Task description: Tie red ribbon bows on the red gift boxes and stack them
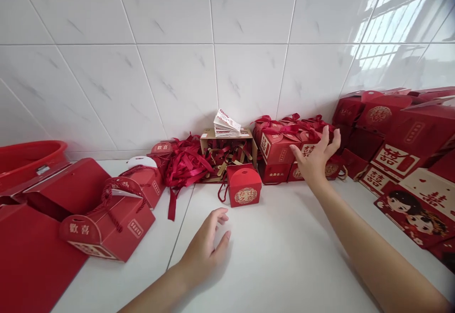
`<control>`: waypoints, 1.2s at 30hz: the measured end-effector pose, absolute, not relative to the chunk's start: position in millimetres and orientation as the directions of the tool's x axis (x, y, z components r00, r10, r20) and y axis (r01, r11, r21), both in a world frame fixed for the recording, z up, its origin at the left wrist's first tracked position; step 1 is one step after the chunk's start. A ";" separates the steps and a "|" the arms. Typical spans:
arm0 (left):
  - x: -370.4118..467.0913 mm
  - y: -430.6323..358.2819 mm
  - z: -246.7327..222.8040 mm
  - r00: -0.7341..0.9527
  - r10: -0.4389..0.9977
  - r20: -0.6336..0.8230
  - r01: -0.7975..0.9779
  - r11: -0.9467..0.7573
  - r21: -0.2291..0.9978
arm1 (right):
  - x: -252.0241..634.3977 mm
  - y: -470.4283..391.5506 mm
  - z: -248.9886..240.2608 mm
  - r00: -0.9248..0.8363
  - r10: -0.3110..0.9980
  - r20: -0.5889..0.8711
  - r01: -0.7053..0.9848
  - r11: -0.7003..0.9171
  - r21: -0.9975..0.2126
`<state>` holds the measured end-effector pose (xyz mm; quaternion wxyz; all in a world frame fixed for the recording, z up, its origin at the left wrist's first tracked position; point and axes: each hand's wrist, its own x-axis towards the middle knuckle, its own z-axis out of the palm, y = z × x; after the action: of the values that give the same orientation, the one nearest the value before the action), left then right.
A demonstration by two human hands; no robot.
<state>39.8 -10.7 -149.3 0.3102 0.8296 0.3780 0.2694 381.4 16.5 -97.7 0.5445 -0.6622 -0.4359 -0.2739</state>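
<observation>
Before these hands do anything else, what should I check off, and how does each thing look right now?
1. Left hand holding nothing: ok, its fingers are loosely curled.
2. Right hand holding nothing: ok, its fingers are spread.
3. Right hand not touching the ribbon-tied boxes: cannot tell; it overlaps them in this view.
4. Small red box standing upright: ok, in front of the open carton.
5. Loose ribbons gathered in: not ok, one end trails forward on the white surface.
6. White cards squared up: not ok, they lie fanned on top of the carton.
</observation>
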 end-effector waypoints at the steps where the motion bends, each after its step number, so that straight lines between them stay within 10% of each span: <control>1: 39.3 -7.3 -148.1 0.560 0.795 0.233 0.487 -0.544 0.683 | 368.8 12.4 -90.8 0.402 0.273 0.874 0.906 0.021 -0.423; 6: 27.8 24.7 -150.7 0.523 0.762 0.382 0.639 -0.647 0.416 | 301.9 0.4 -82.0 0.014 0.721 0.693 0.829 0.380 -0.412; 10: 15.6 44.3 -155.7 0.489 0.759 0.430 0.744 -0.620 0.249 | 281.6 3.9 -105.6 -0.076 0.943 0.325 0.738 0.272 -0.618; 17: 10.4 62.0 -155.3 0.413 0.761 0.500 0.845 -0.525 0.101 | 285.9 -2.2 -108.0 -0.110 0.947 0.301 0.760 0.276 -0.588; 36: 9.6 76.9 -163.4 0.437 0.821 0.366 0.789 -0.546 0.282 | 254.3 -104.9 -32.5 -0.312 0.940 -0.141 0.801 0.180 -0.571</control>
<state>9.6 76.9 -163.4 0.0341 0.8470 0.4754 0.2354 254.3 -104.9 -32.5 0.1220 -0.5737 -0.7585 0.2840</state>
